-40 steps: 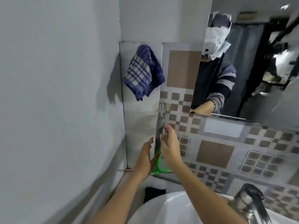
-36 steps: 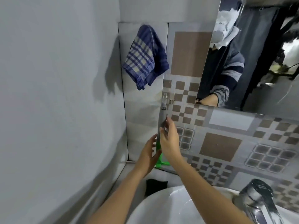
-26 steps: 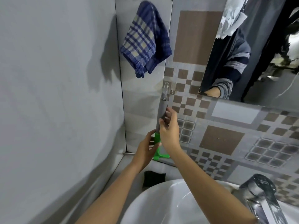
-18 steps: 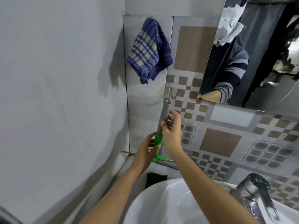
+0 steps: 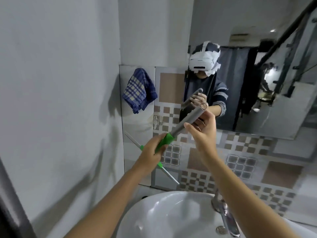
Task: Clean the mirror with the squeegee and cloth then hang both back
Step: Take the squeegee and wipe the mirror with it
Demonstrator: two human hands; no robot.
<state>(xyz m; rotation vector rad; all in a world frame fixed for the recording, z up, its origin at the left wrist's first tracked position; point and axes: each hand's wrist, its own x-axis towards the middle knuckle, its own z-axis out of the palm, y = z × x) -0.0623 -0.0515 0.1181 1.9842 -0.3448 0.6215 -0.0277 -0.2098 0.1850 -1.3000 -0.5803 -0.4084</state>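
The squeegee (image 5: pixel 187 123) has a grey handle, a green neck and a long blade that runs down to the right. It is off the wall and tilted, its ringed handle end pointing up right toward the mirror (image 5: pixel 257 79). My left hand (image 5: pixel 151 152) grips the green neck. My right hand (image 5: pixel 203 129) holds the grey handle with fingers and thumb. A blue checked cloth (image 5: pixel 139 91) hangs on the tiled wall at upper left. The small metal hook (image 5: pixel 155 119) below the cloth is bare.
A white washbasin (image 5: pixel 171 215) lies under my arms, with a chrome tap (image 5: pixel 224 215) at its right. A plain grey wall (image 5: pixel 60 100) closes the left side. Patterned tiles (image 5: pixel 240 157) run below the mirror, which reflects a person.
The squeegee hung upright on the hook with both hands on it. It has come off the hook and swung out, tilted toward the mirror. The view has risen.
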